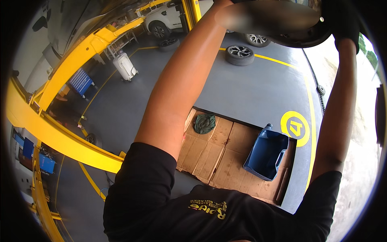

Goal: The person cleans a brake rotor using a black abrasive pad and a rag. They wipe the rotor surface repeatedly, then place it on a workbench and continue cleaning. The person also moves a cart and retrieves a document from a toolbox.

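- Grey-painted workshop floor [161, 86], w/ yellow boundary lines & a yellow ring marking [284, 128] just beside the cardboard's R end.
- Yellow steel vehicle-lift frame [64, 139], curving down the L side through fisheye bend.
- White vehicle [171, 18], far back, nr upper edge, partly hidden by lift & L arm.
- Flattened brown cardboard [207, 157], on floor betw. the arms, stained in spots.
- Black short-sleeved tee [258, 218] on wearer, yellow print on chest, both arms raised.
- Blue tool trolley [82, 82], far L, past the lift beam.
- White wheeled unit [125, 66], on floor btwn trolley & L arm.
- Dark rounded part [300, 42], overhead at upper edge, btwn the hands; partly behind a blurred patch, exact kind unclear.
- Alloy wheel w/ tyre [240, 56], flat on floor, below the dark part in view.
- Blue plastic jug [262, 155], side cut open, on cardboard's R half, handle to R.
- Dark-green rag [204, 123], crumpled, on cardboard's upper L.
- R hand [346, 25], black-gloved, right by dark part's R side; fingers lost in shadow, can't tell if wide, narrow or gripping.
- L hand [237, 1], nearly all cut off at upper edge, nr dark part's L side; finger state can't tell.
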A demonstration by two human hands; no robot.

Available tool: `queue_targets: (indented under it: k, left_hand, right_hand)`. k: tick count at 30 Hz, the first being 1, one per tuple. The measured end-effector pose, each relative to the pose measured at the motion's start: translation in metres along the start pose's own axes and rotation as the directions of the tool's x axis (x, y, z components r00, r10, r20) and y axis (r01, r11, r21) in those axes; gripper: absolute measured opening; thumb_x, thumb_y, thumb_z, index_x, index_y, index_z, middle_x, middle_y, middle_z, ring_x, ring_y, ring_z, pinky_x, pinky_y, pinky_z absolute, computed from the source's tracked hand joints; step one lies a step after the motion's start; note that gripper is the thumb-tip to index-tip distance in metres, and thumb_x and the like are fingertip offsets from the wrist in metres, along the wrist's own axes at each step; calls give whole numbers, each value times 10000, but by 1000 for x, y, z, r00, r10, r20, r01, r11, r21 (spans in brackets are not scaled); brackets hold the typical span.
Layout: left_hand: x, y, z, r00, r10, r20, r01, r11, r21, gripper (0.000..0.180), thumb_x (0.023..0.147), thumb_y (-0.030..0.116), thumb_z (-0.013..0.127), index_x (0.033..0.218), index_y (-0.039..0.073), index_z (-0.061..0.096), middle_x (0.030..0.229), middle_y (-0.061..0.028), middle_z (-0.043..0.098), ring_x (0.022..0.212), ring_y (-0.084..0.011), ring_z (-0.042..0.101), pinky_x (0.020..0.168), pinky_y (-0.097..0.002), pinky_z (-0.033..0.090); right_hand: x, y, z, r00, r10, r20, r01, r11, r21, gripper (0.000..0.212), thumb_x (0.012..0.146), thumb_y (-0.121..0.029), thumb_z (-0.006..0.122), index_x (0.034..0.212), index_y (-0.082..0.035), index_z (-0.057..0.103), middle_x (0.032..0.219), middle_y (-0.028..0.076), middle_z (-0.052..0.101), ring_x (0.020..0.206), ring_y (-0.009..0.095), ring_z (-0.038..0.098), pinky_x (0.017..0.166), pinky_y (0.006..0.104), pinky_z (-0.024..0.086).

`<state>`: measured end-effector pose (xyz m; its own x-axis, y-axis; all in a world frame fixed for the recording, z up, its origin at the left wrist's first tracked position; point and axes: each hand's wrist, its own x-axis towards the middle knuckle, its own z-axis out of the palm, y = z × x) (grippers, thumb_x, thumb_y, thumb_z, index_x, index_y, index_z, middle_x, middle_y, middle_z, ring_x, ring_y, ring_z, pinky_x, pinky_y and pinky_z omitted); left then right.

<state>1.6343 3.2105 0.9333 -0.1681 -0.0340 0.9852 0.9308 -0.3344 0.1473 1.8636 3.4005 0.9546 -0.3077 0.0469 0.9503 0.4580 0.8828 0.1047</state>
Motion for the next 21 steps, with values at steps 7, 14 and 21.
queue_targets:
  k: [7,14,21]
  left_hand:
    - [9,-3,-16,996,79,28,-80,996,46,534,1092,347,409,1522,30,408,1506,-214,472,1420,-345,423,1170,-393,333]
    - [5,0,-17,999,2,55,-7,996,92,537,1096,344,413,1518,11,398,1538,-218,431,1442,-342,394,1180,-395,321]
    - [15,-51,-18,939,262,225,-345,730,590,496,1107,229,379,1536,-15,334,1567,-206,383,1453,-309,372,1203,-374,292]
  right_hand:
    - [-12,-20,0,996,-28,-86,31,999,27,371,982,-263,630,1331,-140,638,1235,93,705,1113,261,686,942,347,523]
    - [5,-8,16,996,88,24,-90,993,78,361,998,-304,611,1324,-152,639,1223,103,707,1103,269,687,935,359,519]
    - [-14,-17,28,969,203,142,-233,941,244,388,984,-312,617,1338,-150,612,1207,131,703,1092,319,677,922,398,526]
